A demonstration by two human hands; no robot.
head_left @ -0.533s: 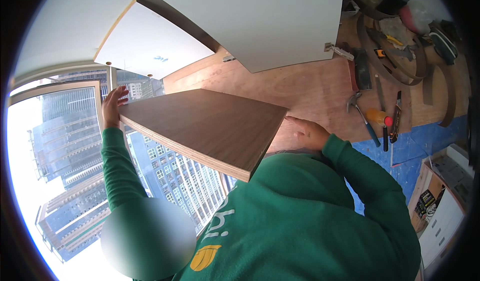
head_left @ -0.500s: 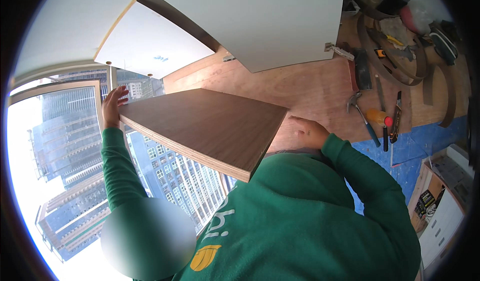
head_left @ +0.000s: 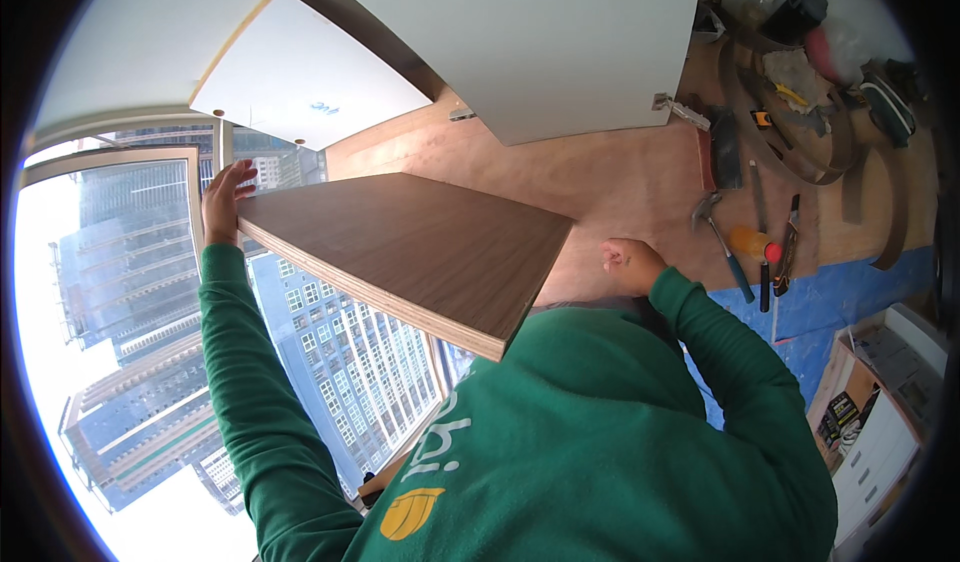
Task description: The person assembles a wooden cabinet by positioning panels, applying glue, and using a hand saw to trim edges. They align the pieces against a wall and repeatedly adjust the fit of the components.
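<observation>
A brown wood-grain plywood board [head_left: 410, 247] with a pale layered edge lies slanting before me, one corner close to my shirt. My left hand [head_left: 224, 202] grips its far left end, fingers curling over the edge beside the window frame. To the right of the board, apart from it, my right hand [head_left: 632, 265] is closed with its fingers curled in; nothing shows in them. Beyond the board stands a white panel [head_left: 310, 72] with a yellowish edge, next to a larger white door panel [head_left: 560, 42] with a metal hinge [head_left: 682, 110] at its corner.
On the wooden work surface [head_left: 590, 177] at right lie a claw hammer [head_left: 727, 247], a utility knife [head_left: 788, 247], an orange bottle with a red cap [head_left: 752, 243] and curled brown edging strips [head_left: 890, 212]. An iron [head_left: 886, 107] stands farther back. A window [head_left: 120, 292] fills the left side.
My right hand has moved slightly right, away from the board's edge, and its fingers have curled in. My left hand stays on the board, which has barely moved.
</observation>
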